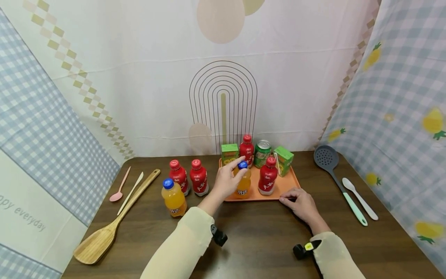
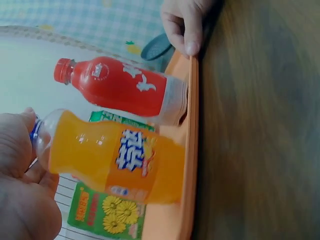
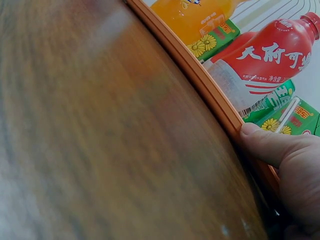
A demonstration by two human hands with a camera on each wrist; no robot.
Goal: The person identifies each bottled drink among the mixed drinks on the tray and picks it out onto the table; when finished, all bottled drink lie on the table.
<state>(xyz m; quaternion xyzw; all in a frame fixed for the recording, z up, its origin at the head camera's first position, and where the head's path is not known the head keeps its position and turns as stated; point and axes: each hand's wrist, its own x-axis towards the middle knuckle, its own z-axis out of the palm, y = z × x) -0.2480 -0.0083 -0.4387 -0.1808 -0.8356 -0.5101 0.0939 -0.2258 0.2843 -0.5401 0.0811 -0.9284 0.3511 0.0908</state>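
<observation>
An orange soda bottle [image 1: 243,185] with a blue cap stands upright in the front of the orange tray [image 1: 254,179]. My left hand [image 1: 225,181] pinches it at the cap, thumb and fingers on either side. With its thumb on the rim, my right hand [image 1: 302,204] grips the tray's front right corner; its other fingers are partly hidden. Also on the tray are a red-labelled bottle [image 1: 268,176], another red-labelled bottle [image 1: 246,149] behind, a green can [image 1: 263,153], a green drink carton [image 1: 284,159] with a straw and a second green carton [image 1: 229,152].
Left of the tray stand two red-labelled bottles [image 1: 199,179] and another orange soda bottle [image 1: 175,199]. A wooden spatula [image 1: 104,236], a white knife-like utensil [image 1: 130,193] and a pink spoon [image 1: 118,193] lie farther left. A slotted turner [image 1: 328,159] and white spoon [image 1: 360,199] lie right.
</observation>
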